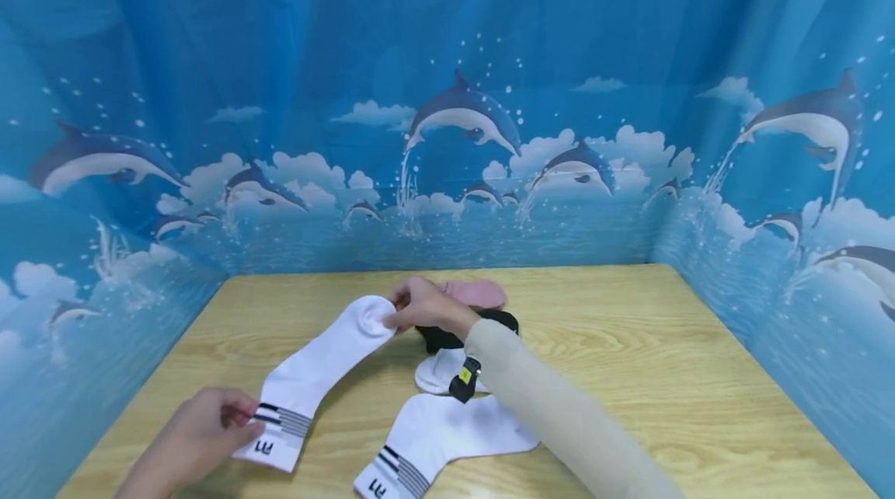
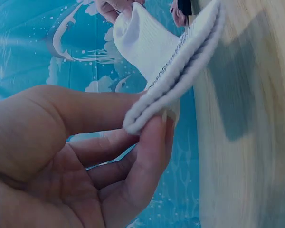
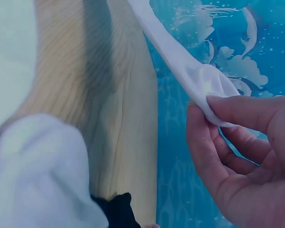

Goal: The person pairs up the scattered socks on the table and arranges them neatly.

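A white sock (image 1: 329, 355) with black and grey stripes at its cuff is stretched above the table at the left. My left hand (image 1: 203, 433) pinches the cuff between thumb and fingers; the left wrist view shows the cuff's ribbed opening (image 2: 180, 71) edge-on. At the other end my right hand (image 1: 423, 305) pinches the toe, as the right wrist view shows with the thumb (image 3: 242, 111) on the fabric. Below my right forearm a matching white sock (image 1: 447, 433) lies flat on the table, its striped cuff towards me.
Behind the flat sock lie a smaller white sock (image 1: 437, 373), a black sock (image 1: 437, 338) and a pink sock (image 1: 482, 293), partly hidden by my right arm. The wooden table (image 1: 664, 359) meets a blue dolphin-print curtain (image 1: 447, 235) at its back and sides.
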`<state>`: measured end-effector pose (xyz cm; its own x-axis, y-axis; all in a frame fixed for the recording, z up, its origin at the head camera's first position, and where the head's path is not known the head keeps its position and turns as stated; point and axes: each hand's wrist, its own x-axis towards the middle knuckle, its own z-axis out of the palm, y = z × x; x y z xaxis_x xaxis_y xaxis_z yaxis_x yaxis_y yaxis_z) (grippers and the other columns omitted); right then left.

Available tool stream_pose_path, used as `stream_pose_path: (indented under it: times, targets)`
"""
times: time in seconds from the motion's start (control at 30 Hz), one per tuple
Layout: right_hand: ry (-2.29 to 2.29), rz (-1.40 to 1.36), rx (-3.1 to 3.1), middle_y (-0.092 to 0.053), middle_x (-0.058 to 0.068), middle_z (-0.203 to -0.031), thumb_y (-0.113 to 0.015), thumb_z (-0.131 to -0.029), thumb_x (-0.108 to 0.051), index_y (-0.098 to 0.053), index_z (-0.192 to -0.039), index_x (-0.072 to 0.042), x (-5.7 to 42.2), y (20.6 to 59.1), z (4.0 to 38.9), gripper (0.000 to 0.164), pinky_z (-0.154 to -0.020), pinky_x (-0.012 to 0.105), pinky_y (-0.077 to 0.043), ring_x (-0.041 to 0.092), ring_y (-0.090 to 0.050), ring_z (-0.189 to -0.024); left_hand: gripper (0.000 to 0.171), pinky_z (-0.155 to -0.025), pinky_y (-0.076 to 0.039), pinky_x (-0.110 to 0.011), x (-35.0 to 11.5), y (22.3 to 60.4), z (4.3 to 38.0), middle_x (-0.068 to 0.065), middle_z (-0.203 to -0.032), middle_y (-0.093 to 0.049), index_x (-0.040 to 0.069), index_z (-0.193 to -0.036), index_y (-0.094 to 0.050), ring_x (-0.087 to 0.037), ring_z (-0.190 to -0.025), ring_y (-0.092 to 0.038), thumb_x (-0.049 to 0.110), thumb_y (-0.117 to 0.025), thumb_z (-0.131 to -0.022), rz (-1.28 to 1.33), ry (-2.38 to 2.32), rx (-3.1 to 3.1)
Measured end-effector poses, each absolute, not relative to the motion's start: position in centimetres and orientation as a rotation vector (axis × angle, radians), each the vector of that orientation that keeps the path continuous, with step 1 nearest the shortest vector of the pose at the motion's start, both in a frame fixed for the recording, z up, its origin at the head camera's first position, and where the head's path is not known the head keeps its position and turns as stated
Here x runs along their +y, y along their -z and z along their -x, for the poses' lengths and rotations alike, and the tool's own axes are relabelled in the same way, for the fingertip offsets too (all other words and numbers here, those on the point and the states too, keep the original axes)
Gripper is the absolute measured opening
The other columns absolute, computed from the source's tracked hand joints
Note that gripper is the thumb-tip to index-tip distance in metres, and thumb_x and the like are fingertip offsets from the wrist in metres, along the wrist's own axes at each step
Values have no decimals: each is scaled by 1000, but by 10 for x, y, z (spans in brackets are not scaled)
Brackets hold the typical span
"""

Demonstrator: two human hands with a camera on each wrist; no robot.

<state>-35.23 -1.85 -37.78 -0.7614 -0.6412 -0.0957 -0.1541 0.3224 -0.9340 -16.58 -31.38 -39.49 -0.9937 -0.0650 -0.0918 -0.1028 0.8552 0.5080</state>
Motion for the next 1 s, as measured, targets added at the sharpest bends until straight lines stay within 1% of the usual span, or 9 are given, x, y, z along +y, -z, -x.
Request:
stream_pose_path:
  times: [0.17,0.3,0.4,0.53,0.63,0.77,0.83,1.0]
  targets:
    - [1416,727,2168,-69,7,-87,-73,-93,-5,-72,-110,2,6,372,343,18,-88,49,-62,14,-69,-75,16,-65,-49,-25,-304,391,167,2,-85,-70,3,-98,-76,-12,-80,-60,14,-79,-87,122,-836,2951]
    - [1461,717,2179,-70,9,-92,-72,-94,-5,-70,-116,2,26,366,335,23,-87,48,-63,17,-72,-79,15,-65,-49,-23,-293,387,170,2,-85,-70,5,-98,-76,-12,-80,-60,14,-79,-87,86,-869,2956]
    - [1510,719,2172,-70,11,-95,-71,-94,-2,-66,-122,4,37,362,329,29,-86,48,-63,17,-71,-80,15,-64,-50,-23,-285,386,172,2,-84,-70,5,-97,-76,-11,-78,-60,14,-80,-86,51,-895,2964]
    - [1513,695,2223,-71,13,-95,-70,-94,0,-63,-127,2,50,359,322,34,-78,40,-65,14,-71,-77,14,-64,-50,-22,-275,384,174,1,-82,-70,4,-95,-75,-11,-77,-60,12,-81,-84,-4,-936,2957]
    - [1469,656,2307,-73,13,-95,-72,-94,-3,-67,-121,-1,58,358,318,28,-72,34,-65,15,-72,-77,13,-64,-50,-22,-267,383,175,1,-81,-69,6,-93,-75,-11,-76,-60,12,-81,-83,-6,-963,2940]
    - [1438,647,2376,-76,12,-99,-72,-94,-5,-70,-110,-2,68,358,313,16,-69,32,-64,15,-72,-79,13,-63,-51,-22,-258,382,177,1,-81,-70,6,-92,-75,-11,-75,-60,11,-82,-83,-9,-984,2931]
    - [1451,650,2372,-76,13,-99,-70,-95,-5,-71,-109,0,74,358,311,14,-69,33,-64,15,-72,-78,13,-63,-51,-23,-254,381,178,1,-81,-70,6,-92,-75,-12,-75,-61,11,-82,-83,-20,-981,2935]
    - [1490,626,2352,-74,14,-94,-68,-97,-5,-71,-110,2,89,358,307,16,-72,34,-65,15,-72,-75,14,-64,-51,-24,-245,380,179,1,-82,-70,6,-93,-75,-11,-76,-61,12,-83,-82,-23,-977,2948]
